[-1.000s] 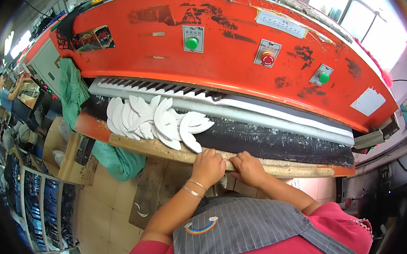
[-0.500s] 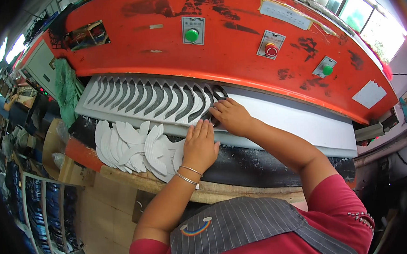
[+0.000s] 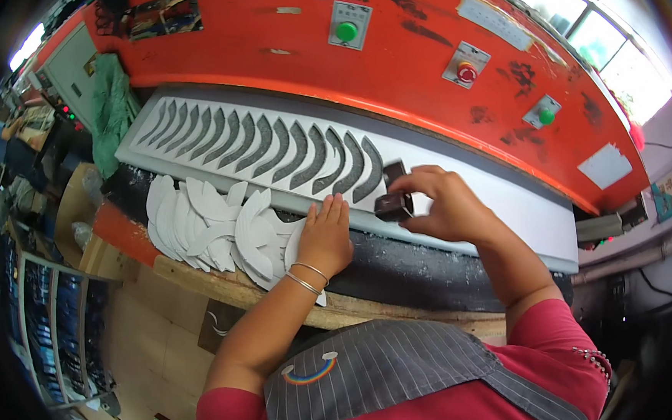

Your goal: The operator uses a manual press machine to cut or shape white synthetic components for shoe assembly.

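Note:
My right hand (image 3: 453,209) grips a dark cutting die (image 3: 394,205) between thumb and fingers, tilted over the white sheet (image 3: 475,217) just right of the last cut-out. A row of curved crescent openings (image 3: 301,147) runs across the left part of this sheet, with dark grey showing through them. My left hand (image 3: 326,237) lies with its fingers stretched out at the sheet's front edge. Beside it, a heap of white crescent pieces (image 3: 206,218) covers the left of the black ledge (image 3: 408,259).
Behind the sheet rises a red machine front (image 3: 265,53) with green buttons (image 3: 347,31) and a red knob (image 3: 466,72). Green netting (image 3: 111,116) hangs at its left end. A worn wooden edge (image 3: 202,286) borders the ledge; a rack (image 3: 54,320) stands lower left.
My right hand has lifted the die off the row's end and moved right, uncovering another crescent opening. The left hand stays near the sheet's front edge. The whole view has shifted slightly.

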Demonstrator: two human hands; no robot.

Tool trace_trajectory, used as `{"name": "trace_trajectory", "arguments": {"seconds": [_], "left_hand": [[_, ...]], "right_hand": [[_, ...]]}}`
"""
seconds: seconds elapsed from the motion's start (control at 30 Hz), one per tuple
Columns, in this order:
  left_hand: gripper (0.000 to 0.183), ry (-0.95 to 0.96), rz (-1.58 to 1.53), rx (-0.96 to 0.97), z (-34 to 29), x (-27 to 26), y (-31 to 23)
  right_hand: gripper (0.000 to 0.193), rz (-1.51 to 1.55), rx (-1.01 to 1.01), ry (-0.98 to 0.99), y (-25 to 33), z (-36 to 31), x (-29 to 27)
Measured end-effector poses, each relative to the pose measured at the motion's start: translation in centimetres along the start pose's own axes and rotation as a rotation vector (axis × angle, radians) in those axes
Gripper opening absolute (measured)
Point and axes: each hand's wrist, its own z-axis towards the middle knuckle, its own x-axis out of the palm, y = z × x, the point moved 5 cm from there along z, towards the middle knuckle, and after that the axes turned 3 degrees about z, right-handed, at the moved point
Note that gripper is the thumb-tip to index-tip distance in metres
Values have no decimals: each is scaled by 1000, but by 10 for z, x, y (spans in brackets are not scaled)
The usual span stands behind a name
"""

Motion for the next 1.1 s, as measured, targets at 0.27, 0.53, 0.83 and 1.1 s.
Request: {"name": "trace_trajectory", "arguments": {"seconds": [0.27, 0.53, 0.83, 1.1], "left_hand": [[62, 124, -1432, 233, -54, -58, -71], [47, 472, -1487, 228, -88, -66, -74], [45, 365, -1326, 56, -99, -64, -66], [31, -290, -1227, -166, -84, -78, -38]], "right_hand": [[58, 503, -87, -194, 17, -86, 34], [53, 828, 233, 216, 26, -132, 92], [46, 483, 271, 3, 29, -116, 122], [56, 1274, 315, -154, 45, -71, 125]]}}
